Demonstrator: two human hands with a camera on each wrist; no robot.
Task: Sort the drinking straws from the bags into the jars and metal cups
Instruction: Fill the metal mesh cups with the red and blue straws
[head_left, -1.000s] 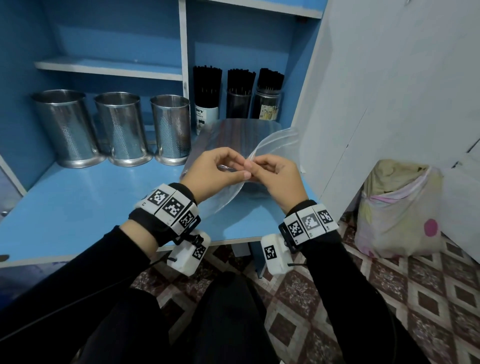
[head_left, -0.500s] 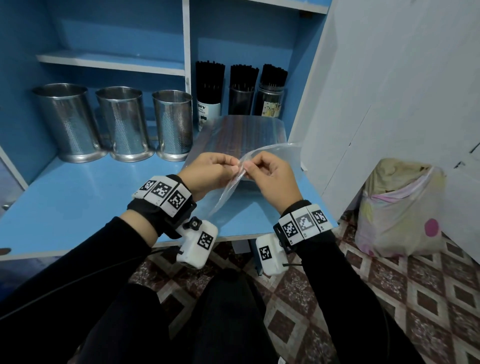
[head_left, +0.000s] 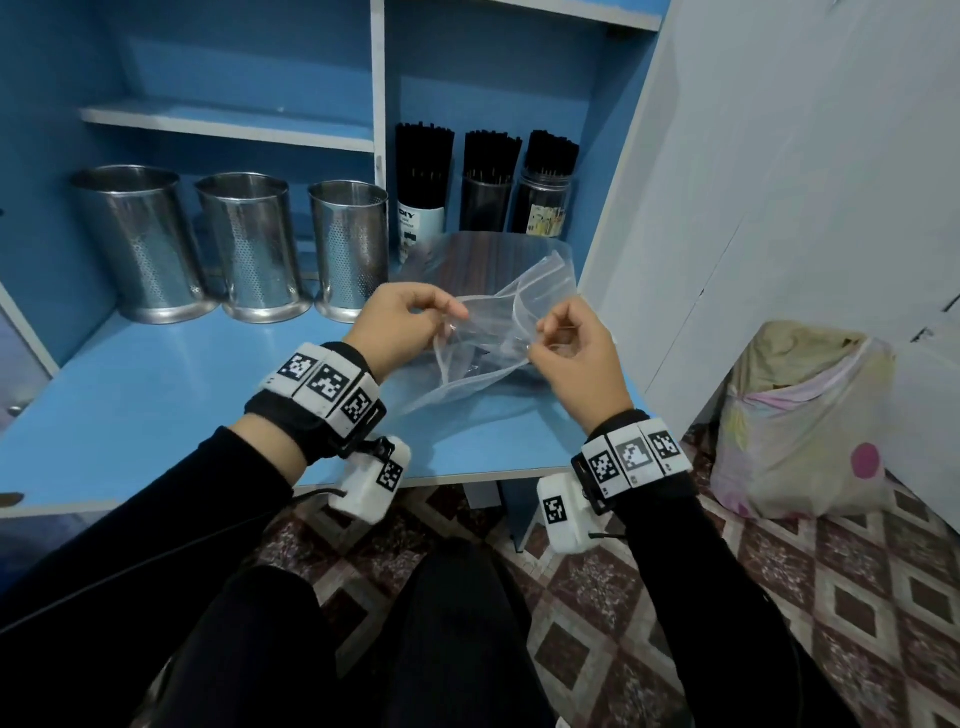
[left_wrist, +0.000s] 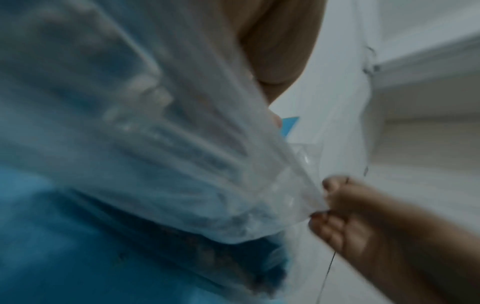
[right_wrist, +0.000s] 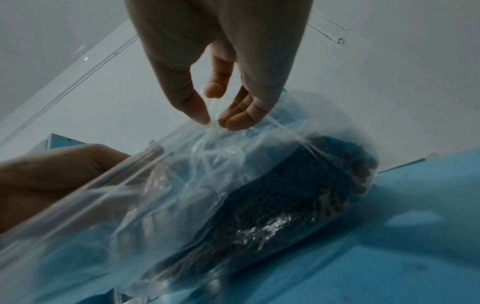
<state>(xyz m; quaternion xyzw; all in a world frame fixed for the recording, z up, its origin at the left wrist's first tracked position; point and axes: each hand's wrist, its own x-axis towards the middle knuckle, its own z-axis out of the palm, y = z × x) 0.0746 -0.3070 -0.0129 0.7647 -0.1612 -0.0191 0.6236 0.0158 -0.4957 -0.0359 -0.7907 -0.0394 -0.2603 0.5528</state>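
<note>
Left hand (head_left: 402, 325) and right hand (head_left: 574, 353): fingers curled, each pinching one side of the clear bag (head_left: 483, 332) mouth, pulled apart. Bag over blue shelf (head_left: 156, 395), near three metal cups (head_left: 249, 244) at far left, straw-filled jars (head_left: 485, 182) behind

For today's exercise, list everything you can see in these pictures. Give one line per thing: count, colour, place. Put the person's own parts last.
metal cups: three, silver, perforated, in a row at the back left of the desk.
jars: three, filled with black straws, in the right-hand shelf bay.
desk: one, blue, under it all.
plastic bag: one, clear, held over the desk, mouth pulled open.
brown straws: many, inside the plastic bag.
sack: one, pale with pink spots, on the tiled floor at the right.
left hand: pinches the bag's left lip.
right hand: pinches the bag's right lip.
</note>
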